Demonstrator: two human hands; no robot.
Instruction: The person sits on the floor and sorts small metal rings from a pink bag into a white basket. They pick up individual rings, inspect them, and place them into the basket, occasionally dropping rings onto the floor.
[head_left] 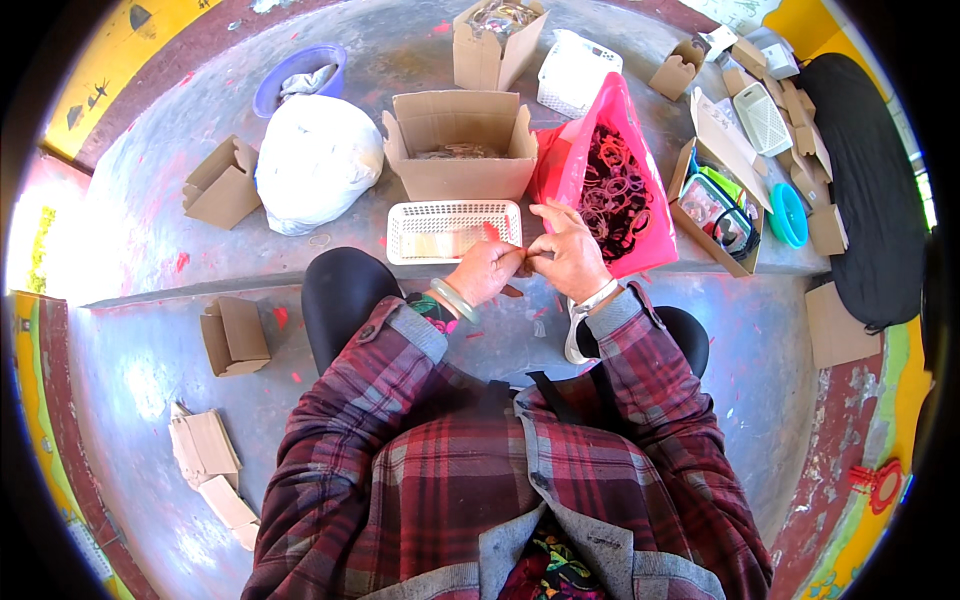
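My left hand [486,271] and my right hand [573,252] meet fingertip to fingertip in front of me, just at the near right corner of a white plastic basket [397,243]. Both are closed in a pinch. Whatever lies between the fingers is too small to make out. Inside the basket are flat pale pieces and a small red piece [491,231]. Beside my right hand stands a bright pink bag [655,232], open, full of dark and pink loops [612,190]. Behind the basket is an open cardboard box [460,180] with a tangle of small items in it.
Left of the box sit a stuffed white sack [318,165], a purple basin [337,72] and a small open carton [222,195]. Another carton [240,340] stands by my left knee. At right are a box of packets [722,250], a teal basket [788,215] and a black cover [850,190].
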